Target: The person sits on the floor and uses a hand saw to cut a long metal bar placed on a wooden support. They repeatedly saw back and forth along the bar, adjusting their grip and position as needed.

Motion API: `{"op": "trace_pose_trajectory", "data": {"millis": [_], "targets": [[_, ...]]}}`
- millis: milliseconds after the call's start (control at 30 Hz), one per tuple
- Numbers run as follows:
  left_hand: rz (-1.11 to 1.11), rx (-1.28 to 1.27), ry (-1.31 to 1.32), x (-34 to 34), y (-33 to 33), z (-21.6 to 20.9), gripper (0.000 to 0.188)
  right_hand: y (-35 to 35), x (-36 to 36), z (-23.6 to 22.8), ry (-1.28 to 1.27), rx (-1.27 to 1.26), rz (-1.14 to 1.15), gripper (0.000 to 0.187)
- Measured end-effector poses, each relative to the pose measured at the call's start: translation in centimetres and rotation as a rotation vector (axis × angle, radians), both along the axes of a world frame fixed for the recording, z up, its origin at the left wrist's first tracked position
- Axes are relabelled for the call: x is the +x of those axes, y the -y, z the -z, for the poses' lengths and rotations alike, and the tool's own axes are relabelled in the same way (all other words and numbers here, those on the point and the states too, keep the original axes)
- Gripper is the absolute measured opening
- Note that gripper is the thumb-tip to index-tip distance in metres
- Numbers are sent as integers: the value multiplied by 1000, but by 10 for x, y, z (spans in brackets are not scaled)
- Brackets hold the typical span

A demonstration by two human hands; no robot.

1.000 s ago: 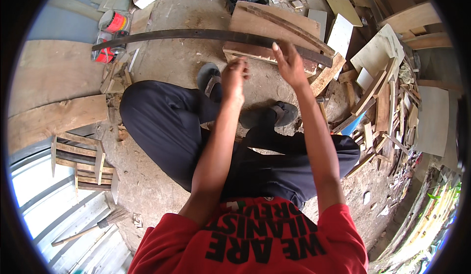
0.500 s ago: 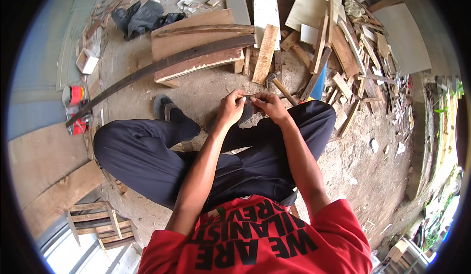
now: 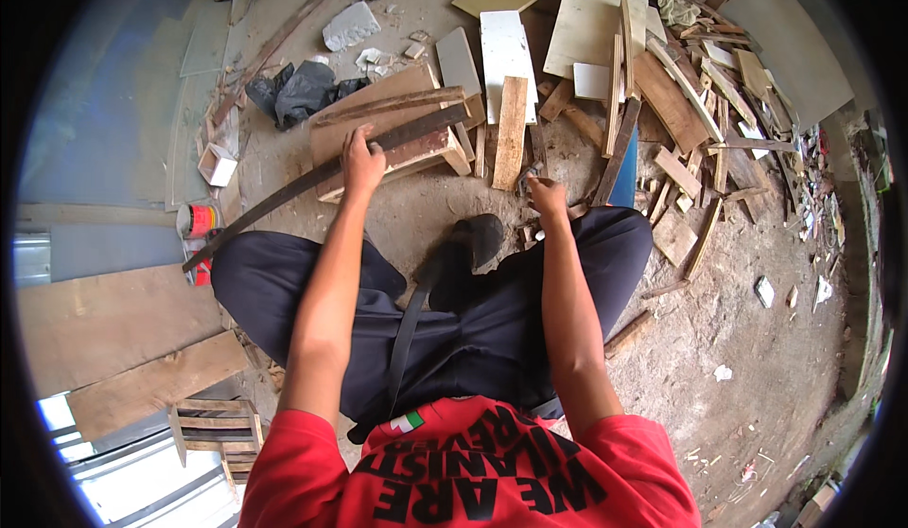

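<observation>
A long dark wooden strip [image 3: 274, 208] lies slantwise across a low wooden block [image 3: 407, 167] in front of me. My left hand [image 3: 362, 161] is closed around the strip toward its far end, thumb on the near side. To the right, my right hand [image 3: 547, 194] reaches down beside the right knee and is closed at a hammer. The hammer's metal head [image 3: 530, 179] shows just past the fingertips; most of the handle is hidden by the hand and knee. A dark strap [image 3: 405, 348] hangs over my lap.
Planks and offcuts [image 3: 672, 102] are heaped at the far right. A pale board [image 3: 511, 135] stands beyond the right hand. A black plastic bag [image 3: 303, 93] lies far left, and red cans [image 3: 199, 220] stand by the left knee. A small slatted wooden piece [image 3: 222, 433] is at lower left.
My hands have parted from a pinch together at the middle. The left has gone to the dark strip, the right to the hammer. The view has shifted, and the strap now shows.
</observation>
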State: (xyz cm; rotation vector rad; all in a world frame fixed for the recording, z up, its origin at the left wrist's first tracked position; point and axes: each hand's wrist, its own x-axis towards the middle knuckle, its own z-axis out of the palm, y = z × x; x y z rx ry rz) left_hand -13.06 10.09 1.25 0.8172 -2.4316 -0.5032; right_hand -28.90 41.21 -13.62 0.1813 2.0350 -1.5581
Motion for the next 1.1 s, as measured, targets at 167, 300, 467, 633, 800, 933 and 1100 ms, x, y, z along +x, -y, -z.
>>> {"op": "trace_pose_trajectory", "data": {"millis": [167, 300, 467, 633, 800, 933, 1100], "targets": [[60, -127, 307, -17, 39, -9, 47, 1, 13, -36, -345, -12, -112, 44], [182, -176, 474, -67, 21, -17, 53, -23, 6, -23, -191, 14, -21, 42], [397, -134, 229, -90, 25, 2, 32, -19, -1, -18, -164, -100, -16, 43], [706, -134, 253, -145, -25, -11, 31, -18, -12, -8, -183, -185, 78, 51], [799, -335, 388, -193, -88, -21, 35, -28, -8, -15, -95, -184, 181, 51], [697, -266, 284, -204, -127, -28, 51, -38, -7, -4, -260, 48, 215, 46], [657, -154, 289, -170, -69, -34, 53, -42, -6, 13, -325, 329, 157, 42]]}}
